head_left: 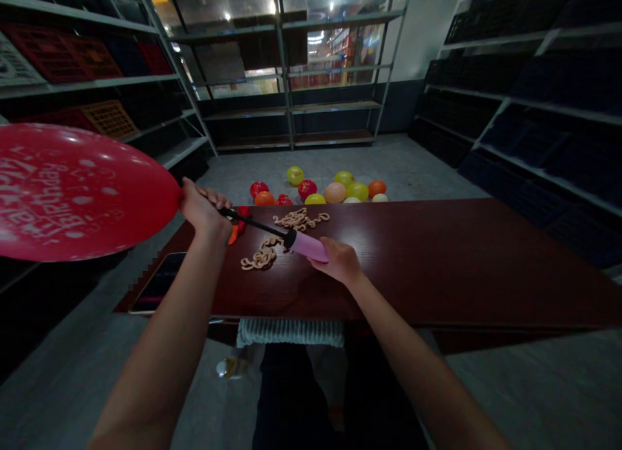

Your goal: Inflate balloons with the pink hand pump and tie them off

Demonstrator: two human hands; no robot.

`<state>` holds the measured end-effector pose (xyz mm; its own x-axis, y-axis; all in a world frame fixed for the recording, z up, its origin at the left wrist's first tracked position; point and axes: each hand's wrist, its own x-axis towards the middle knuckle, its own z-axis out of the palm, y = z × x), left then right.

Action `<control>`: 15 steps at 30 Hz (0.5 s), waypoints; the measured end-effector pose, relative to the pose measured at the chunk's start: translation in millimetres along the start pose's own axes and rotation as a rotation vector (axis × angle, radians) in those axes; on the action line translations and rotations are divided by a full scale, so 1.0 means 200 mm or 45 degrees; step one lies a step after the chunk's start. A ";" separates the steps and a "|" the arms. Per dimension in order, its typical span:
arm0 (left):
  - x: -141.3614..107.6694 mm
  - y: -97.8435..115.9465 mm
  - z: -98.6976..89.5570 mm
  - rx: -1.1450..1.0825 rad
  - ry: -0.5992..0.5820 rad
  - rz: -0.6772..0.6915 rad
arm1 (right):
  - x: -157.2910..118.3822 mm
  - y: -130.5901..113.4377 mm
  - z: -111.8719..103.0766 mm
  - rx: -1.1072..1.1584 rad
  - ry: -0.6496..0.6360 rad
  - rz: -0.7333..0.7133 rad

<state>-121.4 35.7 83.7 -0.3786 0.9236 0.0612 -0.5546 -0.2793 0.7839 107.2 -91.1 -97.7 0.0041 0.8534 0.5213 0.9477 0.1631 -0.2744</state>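
Note:
A large red balloon [92, 194] with white birthday print swells out at the left. My left hand [204, 210] is closed at its neck, where the black end of a balloon pump meets it. The pump [311, 244] has a pink barrel and a long black rod, and slants over the table. Around the pink barrel's near end my right hand [339, 262] is wrapped. Beneath the pump lie two tangled heaps of beige cord-like strips, a nearer heap [262, 255] and a farther heap [299, 219]. Limp red and orange balloons [238, 228] lie beside my left hand.
The dark wooden table [437, 262] spans the front. A tablet-like device [158, 284] lies at its left end. Several inflated balloons [335, 192] rest beyond the far edge. Metal shelves [291, 106] line the back and sides. A small bottle [230, 367] is on the floor.

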 end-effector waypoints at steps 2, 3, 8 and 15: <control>-0.02 -0.03 0.10 -0.005 -0.032 0.022 | 0.00 0.01 0.00 0.014 0.026 0.075; -0.04 -0.05 0.15 -0.004 -0.057 0.026 | 0.00 0.01 0.01 0.023 0.035 0.105; -0.19 -0.25 0.34 0.037 -0.167 0.024 | 0.02 0.01 0.01 0.061 0.082 0.228; -0.40 -0.56 0.43 0.177 -0.195 -0.144 | 0.03 0.01 -0.02 0.024 0.053 0.398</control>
<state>33.7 15.5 44.4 -0.1972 0.9789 0.0528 -0.4755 -0.1426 0.8681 109.9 -88.1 -91.3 0.3078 0.8428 0.4415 0.8923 -0.0948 -0.4413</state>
